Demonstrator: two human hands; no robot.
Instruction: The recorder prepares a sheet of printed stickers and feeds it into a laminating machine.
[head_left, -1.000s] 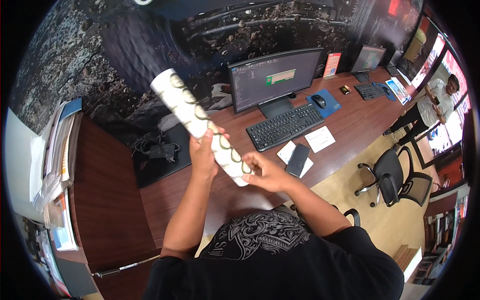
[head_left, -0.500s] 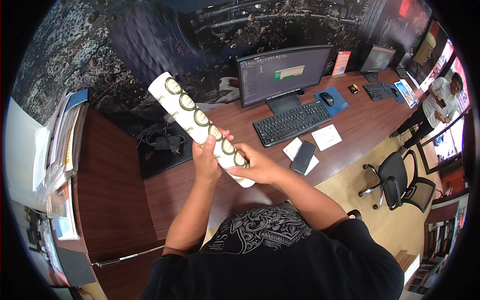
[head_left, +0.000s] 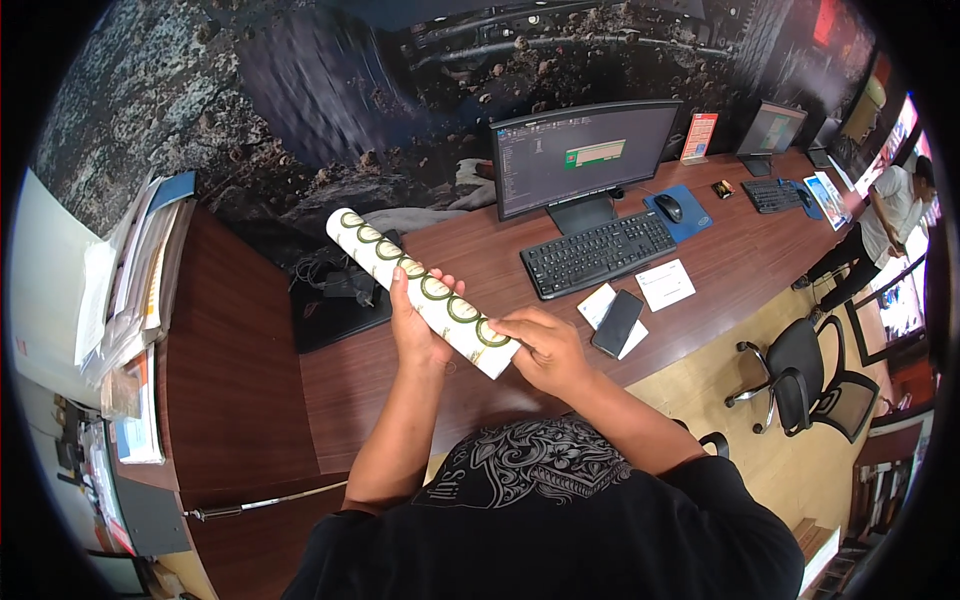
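Note:
A white roll [head_left: 372,253], printed with a row of dark green rings and gold lettering, slants over the desk from far left to near right. My left hand [head_left: 420,330] is wrapped around it from below, thumb along its near side and fingertips showing past the far side. My right hand [head_left: 548,350] is closed at the roll's near right end, with its fingers pressed on the printed surface beside the last ring. Whether the right fingertips pinch an edge of the sheet is not clear.
The wooden desk [head_left: 465,240] bears a monitor [head_left: 585,150], keyboard [head_left: 600,255], mouse [head_left: 669,207], phone [head_left: 618,322] on papers, and a black laptop-like slab with a cable [head_left: 340,280]. Stacked folders [head_left: 140,270] top the left cabinet. An office chair [head_left: 795,375] and another person [head_left: 890,220] are at right.
The roll's far end has dropped lower and looks shorter. My right hand has shifted from gripping around the near end to fingers on top of it. The person at right has turned.

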